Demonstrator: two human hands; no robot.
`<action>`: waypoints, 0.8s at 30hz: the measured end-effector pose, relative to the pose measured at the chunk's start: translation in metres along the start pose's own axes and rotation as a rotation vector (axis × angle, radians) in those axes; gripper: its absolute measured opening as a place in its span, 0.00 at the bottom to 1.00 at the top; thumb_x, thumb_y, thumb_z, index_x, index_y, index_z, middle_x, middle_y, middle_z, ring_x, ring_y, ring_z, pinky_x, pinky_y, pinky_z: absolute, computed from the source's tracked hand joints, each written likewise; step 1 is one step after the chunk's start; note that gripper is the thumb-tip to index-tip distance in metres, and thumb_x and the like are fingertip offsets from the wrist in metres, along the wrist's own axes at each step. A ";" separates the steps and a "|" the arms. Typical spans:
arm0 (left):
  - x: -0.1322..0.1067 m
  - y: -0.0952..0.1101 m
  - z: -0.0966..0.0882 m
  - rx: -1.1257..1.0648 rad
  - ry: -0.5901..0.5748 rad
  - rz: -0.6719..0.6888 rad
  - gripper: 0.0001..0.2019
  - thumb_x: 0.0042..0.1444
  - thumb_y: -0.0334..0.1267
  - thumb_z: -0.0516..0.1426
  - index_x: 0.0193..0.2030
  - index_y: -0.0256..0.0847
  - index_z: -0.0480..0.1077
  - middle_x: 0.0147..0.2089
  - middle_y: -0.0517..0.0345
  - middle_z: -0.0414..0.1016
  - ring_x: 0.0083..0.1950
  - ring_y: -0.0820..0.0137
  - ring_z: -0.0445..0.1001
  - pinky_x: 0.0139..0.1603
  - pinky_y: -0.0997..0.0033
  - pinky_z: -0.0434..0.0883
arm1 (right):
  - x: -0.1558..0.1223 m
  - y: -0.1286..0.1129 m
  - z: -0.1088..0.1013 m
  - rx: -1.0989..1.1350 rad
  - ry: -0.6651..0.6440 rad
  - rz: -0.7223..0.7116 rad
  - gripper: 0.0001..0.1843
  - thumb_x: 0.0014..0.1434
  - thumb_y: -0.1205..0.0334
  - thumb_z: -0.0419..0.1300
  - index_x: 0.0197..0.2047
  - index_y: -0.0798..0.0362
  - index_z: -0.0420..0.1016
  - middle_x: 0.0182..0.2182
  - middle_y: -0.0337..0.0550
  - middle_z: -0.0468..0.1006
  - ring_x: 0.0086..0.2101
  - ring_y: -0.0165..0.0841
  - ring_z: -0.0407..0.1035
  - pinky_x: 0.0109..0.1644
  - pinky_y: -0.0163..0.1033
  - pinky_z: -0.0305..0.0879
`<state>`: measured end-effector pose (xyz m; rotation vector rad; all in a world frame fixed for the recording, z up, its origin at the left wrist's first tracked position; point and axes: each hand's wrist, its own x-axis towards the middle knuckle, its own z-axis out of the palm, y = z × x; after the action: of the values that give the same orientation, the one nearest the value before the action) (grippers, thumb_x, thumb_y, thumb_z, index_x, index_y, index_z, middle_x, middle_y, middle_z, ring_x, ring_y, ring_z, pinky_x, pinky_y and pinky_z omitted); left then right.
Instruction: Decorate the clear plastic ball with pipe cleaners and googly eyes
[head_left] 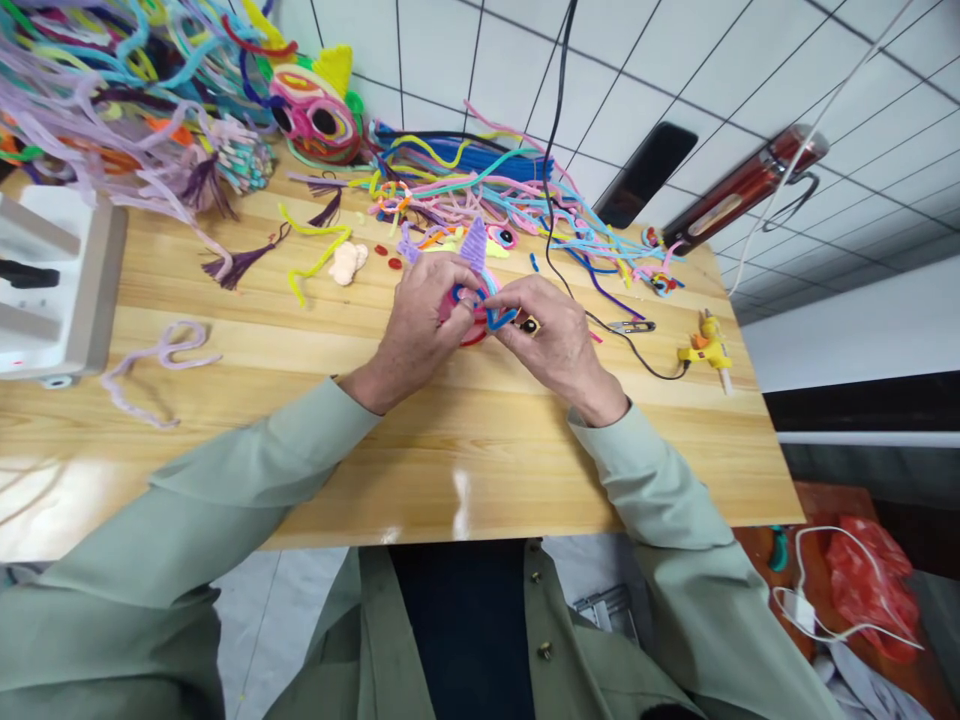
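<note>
Over the middle of the table, my left hand (431,315) is closed around a pipe-cleaner figure in pink, red and blue; its fingers hide much of it. A purple pointed cone (474,245) of wound pipe cleaner stands just above those fingers. My right hand (551,325) pinches a bent blue pipe cleaner (501,318) against the figure's right side. A small round black eye piece (529,326) shows beside my right fingers. Left of my hands lie a pale peach fuzzy piece (348,263), small red ovals (388,257) and a bent yellow pipe cleaner (307,270).
Loose pipe cleaners (480,180) and a colourful mask-like figure (319,115) line the tiled wall. A yellow glue gun (707,348), small snips (632,327), a phone (646,175) and a red flask (742,190) are on the right. A white power strip (82,300) sits left.
</note>
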<state>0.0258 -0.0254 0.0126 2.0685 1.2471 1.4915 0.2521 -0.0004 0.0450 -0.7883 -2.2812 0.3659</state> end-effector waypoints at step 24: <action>-0.002 -0.002 0.003 -0.048 0.018 -0.063 0.01 0.76 0.43 0.62 0.50 0.53 0.75 0.58 0.53 0.84 0.67 0.51 0.79 0.77 0.35 0.75 | 0.001 -0.002 0.006 0.002 0.019 0.037 0.08 0.79 0.56 0.66 0.53 0.47 0.86 0.47 0.47 0.87 0.44 0.38 0.79 0.51 0.46 0.79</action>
<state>0.0271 -0.0257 0.0089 1.9716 1.2588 1.5009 0.2459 -0.0015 0.0421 -0.8308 -2.2507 0.3767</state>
